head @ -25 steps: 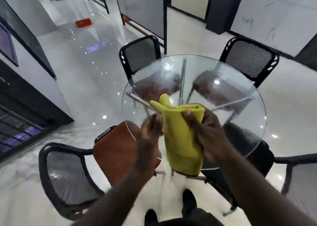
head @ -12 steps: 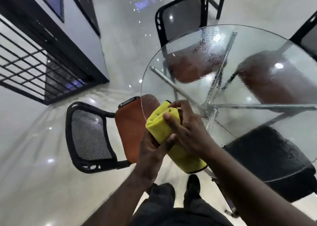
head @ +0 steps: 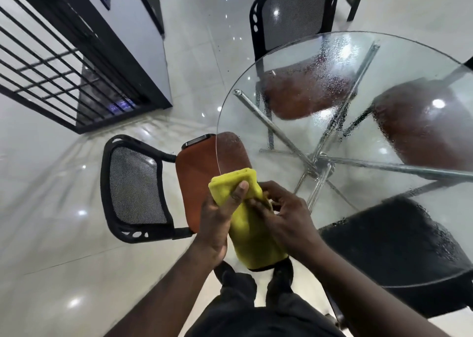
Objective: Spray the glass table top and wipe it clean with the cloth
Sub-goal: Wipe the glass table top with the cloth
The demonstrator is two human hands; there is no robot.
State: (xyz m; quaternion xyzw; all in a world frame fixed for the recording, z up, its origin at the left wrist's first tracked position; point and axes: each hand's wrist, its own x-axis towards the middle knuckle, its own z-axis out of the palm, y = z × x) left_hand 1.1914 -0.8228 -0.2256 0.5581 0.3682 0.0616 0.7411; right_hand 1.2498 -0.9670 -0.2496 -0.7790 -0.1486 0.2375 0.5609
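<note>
Since half a second ago your grip on the cloth (head: 252, 236) has shifted: your left thumb now lies across its upper fold, and your right fingers sit lower, at its middle.

At the upper left of the frame a black barred grille (head: 51, 62) stands against the wall. Below it, at centre left, a mesh-backed chair (head: 135, 188) shows its orange seat (head: 197, 175) partly under the table's rim. Your left hand (head: 217, 221) grips the yellow cloth from the left, thumb on top and fingers curled behind. The cloth hangs folded lengthwise at lower centre, and its top corner overlaps the near-left rim of the glass table top (head: 294, 131); you cannot tell whether it touches the glass. Your right hand (head: 289, 219) pinches the cloth's right edge with bent fingers.

To the right, the round glass carries spray droplets (head: 337, 62), thickest toward the upper part. Through it you see the chrome frame (head: 320, 162), two reddish seats, and a black seat (head: 396, 247) at lower right.
</note>
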